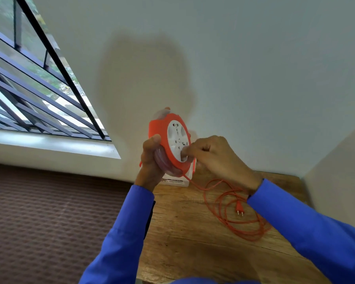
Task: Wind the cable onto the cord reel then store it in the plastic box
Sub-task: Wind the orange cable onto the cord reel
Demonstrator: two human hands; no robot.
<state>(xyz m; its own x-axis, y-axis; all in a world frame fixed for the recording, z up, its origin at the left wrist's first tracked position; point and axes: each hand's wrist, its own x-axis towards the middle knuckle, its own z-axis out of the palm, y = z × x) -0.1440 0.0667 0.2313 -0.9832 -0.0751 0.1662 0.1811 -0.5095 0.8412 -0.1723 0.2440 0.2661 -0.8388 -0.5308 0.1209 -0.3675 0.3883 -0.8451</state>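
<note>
Centre frame | cord reel [170,140] gripped by left hand [151,158] | right hand [215,156] pinched on white hub | cable [234,214] loose lower right, best wound evenly, lightly tensioned

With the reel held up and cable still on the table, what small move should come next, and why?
Probably the right hand should turn the white hub of the cord reel, while the left hand grips the rim. Its fingers sit at the hub, and most of the orange cable lies loose on the wooden table, plug included.
</note>
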